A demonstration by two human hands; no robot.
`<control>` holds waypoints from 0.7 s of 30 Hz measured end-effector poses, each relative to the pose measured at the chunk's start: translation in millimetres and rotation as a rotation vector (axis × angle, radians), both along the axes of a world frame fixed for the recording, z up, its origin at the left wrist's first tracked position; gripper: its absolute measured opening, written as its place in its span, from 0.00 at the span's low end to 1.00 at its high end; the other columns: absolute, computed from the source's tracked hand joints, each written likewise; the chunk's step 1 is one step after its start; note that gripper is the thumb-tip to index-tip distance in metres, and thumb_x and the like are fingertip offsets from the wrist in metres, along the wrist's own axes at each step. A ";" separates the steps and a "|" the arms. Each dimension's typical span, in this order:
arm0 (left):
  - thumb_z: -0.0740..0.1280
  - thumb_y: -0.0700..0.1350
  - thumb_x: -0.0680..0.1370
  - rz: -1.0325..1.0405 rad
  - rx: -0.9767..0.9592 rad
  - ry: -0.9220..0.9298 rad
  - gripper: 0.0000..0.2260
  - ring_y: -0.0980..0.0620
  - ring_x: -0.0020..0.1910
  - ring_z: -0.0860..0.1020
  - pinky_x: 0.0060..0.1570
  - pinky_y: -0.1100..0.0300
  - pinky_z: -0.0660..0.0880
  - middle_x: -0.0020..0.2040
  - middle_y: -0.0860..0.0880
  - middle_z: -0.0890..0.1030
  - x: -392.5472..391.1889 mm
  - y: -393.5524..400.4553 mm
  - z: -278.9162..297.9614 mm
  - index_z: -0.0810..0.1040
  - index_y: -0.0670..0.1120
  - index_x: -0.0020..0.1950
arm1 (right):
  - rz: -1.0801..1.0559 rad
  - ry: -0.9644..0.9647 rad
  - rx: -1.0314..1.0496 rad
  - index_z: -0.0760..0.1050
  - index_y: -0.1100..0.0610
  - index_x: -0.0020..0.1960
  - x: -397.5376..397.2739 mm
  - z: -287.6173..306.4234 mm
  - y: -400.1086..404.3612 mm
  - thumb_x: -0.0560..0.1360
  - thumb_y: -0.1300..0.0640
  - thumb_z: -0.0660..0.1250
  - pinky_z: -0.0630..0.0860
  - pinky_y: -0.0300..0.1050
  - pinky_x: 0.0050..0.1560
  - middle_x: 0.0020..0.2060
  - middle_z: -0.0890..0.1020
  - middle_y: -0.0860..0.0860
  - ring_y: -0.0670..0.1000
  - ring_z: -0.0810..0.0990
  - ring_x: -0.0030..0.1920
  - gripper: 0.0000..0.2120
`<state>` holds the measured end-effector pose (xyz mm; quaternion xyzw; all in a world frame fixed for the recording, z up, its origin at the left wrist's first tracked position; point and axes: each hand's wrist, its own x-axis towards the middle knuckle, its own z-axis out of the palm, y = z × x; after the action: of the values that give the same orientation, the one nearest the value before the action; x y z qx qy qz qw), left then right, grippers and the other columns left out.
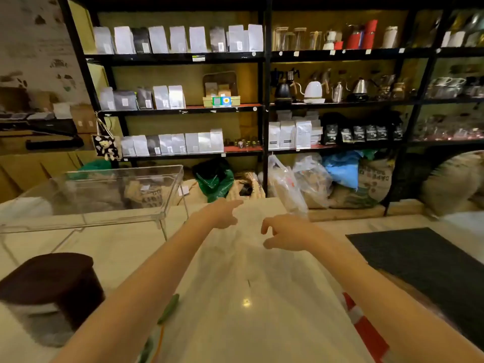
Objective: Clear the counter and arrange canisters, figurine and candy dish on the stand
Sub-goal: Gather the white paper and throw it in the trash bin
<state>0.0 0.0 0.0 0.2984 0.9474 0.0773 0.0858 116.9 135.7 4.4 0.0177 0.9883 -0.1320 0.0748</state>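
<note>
Both of my arms reach forward over the pale marble counter [235,271]. My left hand [222,212] is near the counter's far edge, fingers loosely apart, holding nothing. My right hand [284,233] hovers beside it with curled, spread fingers, also empty. A clear acrylic stand [110,205] sits on the counter to the left of my hands, nothing on its top. A canister with a dark brown lid [52,286] stands at the near left. No figurine or candy dish is in view.
A dark mat [424,263] lies on the counter at right. A red-and-white object [364,326] shows under my right forearm, and a green item [169,309] under my left. Black shelves [264,106] with bags and kettles stand behind; sacks and plastic bags lie on the floor.
</note>
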 end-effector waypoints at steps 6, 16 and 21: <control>0.54 0.35 0.78 0.009 -0.038 0.003 0.29 0.41 0.74 0.58 0.72 0.48 0.57 0.76 0.42 0.53 -7.0 2.0 -38.7 0.51 0.58 0.73 | -0.006 0.011 0.040 0.68 0.50 0.63 -2.2 -33.2 0.4 0.73 0.49 0.63 0.69 0.47 0.50 0.58 0.74 0.53 0.54 0.73 0.58 0.19; 0.56 0.34 0.76 -0.052 -0.025 0.082 0.21 0.43 0.66 0.68 0.67 0.51 0.66 0.69 0.43 0.68 -15.3 9.4 -61.5 0.68 0.49 0.68 | 0.002 0.126 0.004 0.73 0.51 0.60 -6.3 -59.4 9.3 0.74 0.57 0.60 0.68 0.46 0.46 0.54 0.74 0.54 0.56 0.75 0.54 0.15; 0.62 0.34 0.74 0.006 0.043 0.113 0.17 0.44 0.60 0.72 0.61 0.55 0.68 0.62 0.43 0.75 -12.1 5.8 -58.2 0.75 0.45 0.61 | 0.024 0.172 0.012 0.75 0.55 0.57 -1.8 -58.3 7.0 0.74 0.59 0.60 0.71 0.49 0.50 0.54 0.76 0.56 0.58 0.75 0.53 0.13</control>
<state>-12.1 5.8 -58.2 0.3014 0.9497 0.0808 0.0255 115.0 142.7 -53.9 -0.0052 0.9919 -0.1264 -0.0090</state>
